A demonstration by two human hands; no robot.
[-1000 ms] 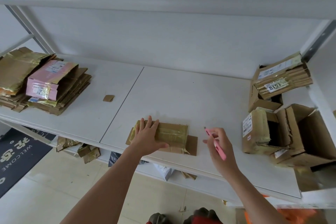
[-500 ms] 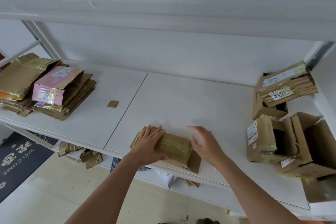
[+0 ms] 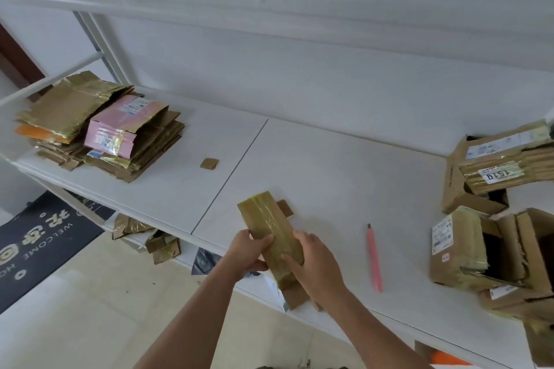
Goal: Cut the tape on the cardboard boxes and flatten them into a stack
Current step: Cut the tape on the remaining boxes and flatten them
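Since a second ago the flattened box [image 3: 271, 237] has come up off the surface [image 3: 344, 189] and now sits in both hands, and the pink cutter [image 3: 374, 257] that the right hand carried lies on the surface to the right. The left hand [image 3: 247, 252] grips the box's left edge, fingers curled round it with the thumb across the taped face. The right hand [image 3: 314, 263] clamps the right edge lower down, fingers wrapped over the glossy tape. The box is long, flat and tilted, its far end pointing away to the left and a bare cardboard flap showing at each end.

The cutter lies alone, just beside the right hand, not touching it. Further right stands a cluster of open boxes [image 3: 479, 249], some with white labels, still unflattened. Behind them another box [image 3: 509, 159] carries a label reading 1519.

A small cardboard scrap [image 3: 209, 163] lies alone left of the surface's seam. At the far left sits the stack of flattened boxes [image 3: 99, 129], a pink one on top. On the floor below lies a dark welcome mat [image 3: 39, 243].
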